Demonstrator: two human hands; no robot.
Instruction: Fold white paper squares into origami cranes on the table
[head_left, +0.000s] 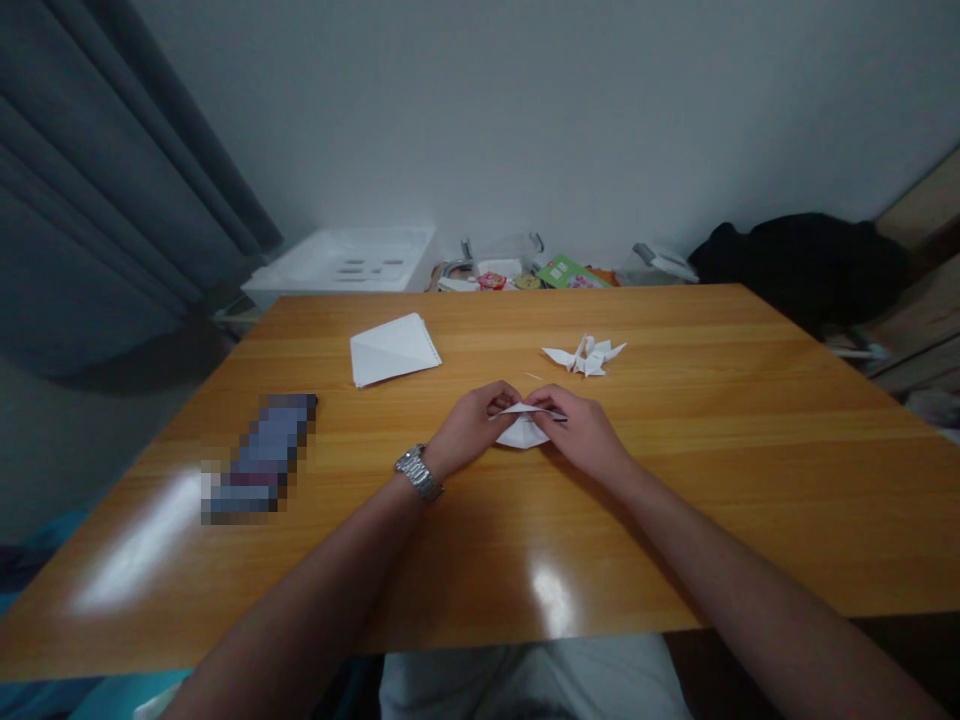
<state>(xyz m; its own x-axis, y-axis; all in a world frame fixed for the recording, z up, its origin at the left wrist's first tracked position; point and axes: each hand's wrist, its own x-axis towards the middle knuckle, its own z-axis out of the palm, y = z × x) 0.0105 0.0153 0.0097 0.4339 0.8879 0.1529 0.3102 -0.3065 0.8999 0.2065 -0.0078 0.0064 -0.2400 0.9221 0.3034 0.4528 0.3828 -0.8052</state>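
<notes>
At the far left of the frame, a grey curtain [112,170] is hanging down past the edge of the table [750,430], whose wood-grained top is filling most of the lower picture. Left of centre, a flat, dark oblong object [262,450] is lying on the table, too pixelated for me to name. Above it, toward the upper left, a white tray [352,255] is sitting beyond the table's far edge, and a stack of white paper [394,350] is resting on the tabletop, nearer the middle. I am wearing a silver watch [420,472] on my left wrist. In the centre, my left hand [469,425] is pinching the left side of a folded white paper [523,434], thumb against fingers, while my right hand [592,430] is gripping its right side the same way, my fingertips almost meeting at the top fold. I cannot tell whether the paper is touching the wood. Just above and right of my hands, a white paper crane [589,357] is standing on the table with wings spreading. At the upper right, a black bundle [802,260] is lying past the far corner.
</notes>
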